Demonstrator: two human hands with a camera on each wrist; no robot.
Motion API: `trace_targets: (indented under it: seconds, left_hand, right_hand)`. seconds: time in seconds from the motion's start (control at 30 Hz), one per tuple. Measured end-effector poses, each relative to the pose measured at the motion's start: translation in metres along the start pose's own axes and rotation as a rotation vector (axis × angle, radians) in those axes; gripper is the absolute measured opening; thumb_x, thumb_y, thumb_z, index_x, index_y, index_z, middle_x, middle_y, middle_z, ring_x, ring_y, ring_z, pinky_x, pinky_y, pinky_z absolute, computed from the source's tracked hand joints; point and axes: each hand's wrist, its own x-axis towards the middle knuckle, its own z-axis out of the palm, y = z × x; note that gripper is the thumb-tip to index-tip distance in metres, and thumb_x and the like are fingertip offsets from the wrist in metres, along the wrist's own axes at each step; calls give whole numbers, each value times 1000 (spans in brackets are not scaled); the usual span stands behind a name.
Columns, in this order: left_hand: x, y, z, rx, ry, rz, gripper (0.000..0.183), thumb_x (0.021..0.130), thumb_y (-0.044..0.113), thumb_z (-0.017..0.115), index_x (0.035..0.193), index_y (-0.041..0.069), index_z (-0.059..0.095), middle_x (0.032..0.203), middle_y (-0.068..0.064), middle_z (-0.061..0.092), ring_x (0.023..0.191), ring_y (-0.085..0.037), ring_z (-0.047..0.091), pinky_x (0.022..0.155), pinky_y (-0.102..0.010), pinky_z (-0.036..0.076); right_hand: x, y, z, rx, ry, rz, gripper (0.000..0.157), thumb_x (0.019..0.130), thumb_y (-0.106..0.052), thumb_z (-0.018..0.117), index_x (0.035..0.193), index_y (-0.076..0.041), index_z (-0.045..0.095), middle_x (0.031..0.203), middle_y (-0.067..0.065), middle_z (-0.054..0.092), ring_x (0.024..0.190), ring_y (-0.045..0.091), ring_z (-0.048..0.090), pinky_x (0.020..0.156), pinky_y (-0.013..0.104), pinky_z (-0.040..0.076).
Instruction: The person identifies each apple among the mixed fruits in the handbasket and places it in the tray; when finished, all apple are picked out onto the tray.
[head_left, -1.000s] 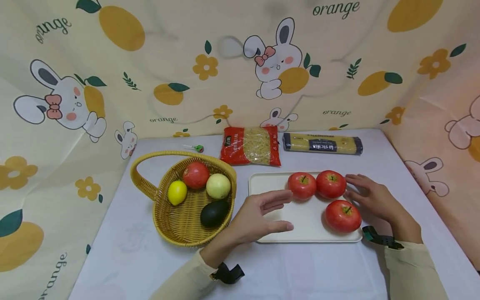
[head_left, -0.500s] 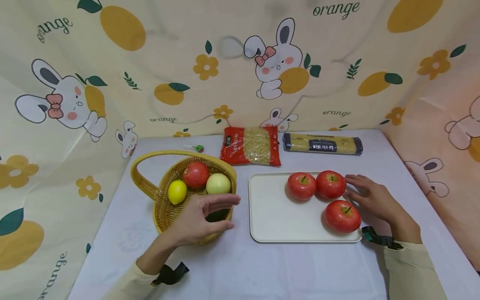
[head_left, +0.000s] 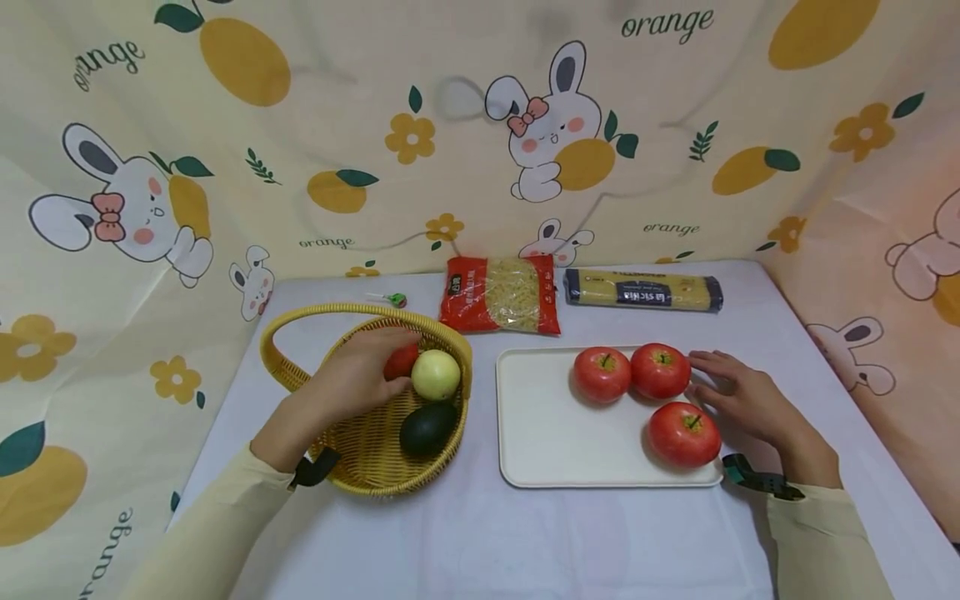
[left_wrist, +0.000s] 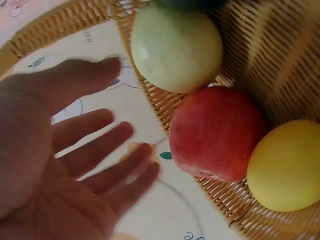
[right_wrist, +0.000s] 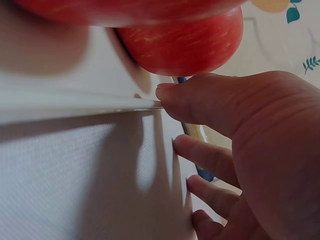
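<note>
In the head view my left hand (head_left: 352, 375) is over the wicker basket (head_left: 363, 458), partly covering a red round fruit (head_left: 402, 361). The left wrist view shows its fingers spread and fairly straight, apart from the red fruit. Beside that fruit lie a pale green round fruit (head_left: 436, 375) and a yellow lemon-like fruit (left_wrist: 287, 167), which the hand hides in the head view. A dark avocado (head_left: 428, 430) sits nearer the front. My right hand (head_left: 738, 396) rests by the right edge of a white tray (head_left: 555, 446), thumb tip at its rim, close to three red apples (head_left: 683, 434).
Behind the tray lie a red bag of pasta (head_left: 500, 294) and a long spaghetti pack (head_left: 643, 290). A small green lollipop (head_left: 396, 299) is behind the basket. The basket's tall handle (head_left: 337, 310) arches over its back left side. Patterned cloth walls enclose the table.
My left hand has moved left from over the tray, past the avocado, to the red fruit in the basket. The right hand has stayed by the tray.
</note>
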Motion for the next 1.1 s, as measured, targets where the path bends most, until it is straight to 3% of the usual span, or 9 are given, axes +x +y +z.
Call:
trace_targets:
  seconds: [0.17,0.23,0.33,0.4,0.47,0.63,0.73,0.87,1.1]
  left_hand:
    - [16,-11,11,144,-179,-57,74,91,16,90,154,-4,57,163,-26,51,156,-47,43,129,-59,39]
    - [23,-26,24,166,-180,-64,77,88,16,91,154,-4,56,163,-26,50,157,-48,40,130,-61,38]
    - [28,-31,32,227,-166,-81,81,84,10,92,154,-5,54,159,-29,51,152,-51,44,126,-62,42]
    - [30,-31,35,262,-152,-90,82,82,6,91,153,-7,52,154,-30,53,145,-52,49,121,-61,48]
    - [31,-19,29,338,-171,-91,73,86,0,85,150,-9,53,147,-32,57,138,-52,55,115,-60,53]
    - [33,-13,30,451,-166,-90,43,96,-6,72,138,-4,62,132,-28,64,125,-48,63,105,-58,59]
    - [31,-15,29,487,-141,-89,43,92,-4,78,133,-3,65,126,-26,65,118,-47,65,101,-57,61]
    - [25,-20,23,445,-97,-83,57,82,5,90,133,-3,65,123,-25,66,114,-47,67,99,-56,61]
    - [8,-17,1,199,-9,-123,80,81,10,93,150,-2,54,137,-22,65,124,-43,64,103,-57,60]
  right_hand:
    - [-1,0,0,3,3,-2,72,103,-38,76,161,-3,51,165,34,44,154,64,29,105,81,45]
    - [-1,-1,0,3,0,2,72,103,-38,76,161,-3,51,165,34,43,154,64,29,105,81,45]
    - [-1,0,-1,5,-6,9,73,103,-39,76,161,-3,51,166,34,42,154,64,29,105,81,46]
    - [-1,0,-1,10,-8,10,73,103,-40,76,161,-3,51,166,34,41,154,64,29,105,81,46]
    - [-1,1,0,10,-8,10,74,103,-41,75,162,-3,50,167,34,41,155,64,29,105,81,45]
    - [-1,1,0,4,-1,7,73,103,-40,76,161,-3,51,166,34,42,155,64,28,106,83,42]
    - [-1,0,1,9,0,-2,72,103,-39,76,161,-2,51,166,34,43,155,64,28,107,83,42]
    - [-2,-2,2,7,-1,2,74,103,-40,76,161,-3,51,166,35,42,155,64,29,106,83,43]
    - [-2,-1,1,4,2,22,75,103,-40,77,162,-3,50,167,35,41,155,64,29,105,83,44]
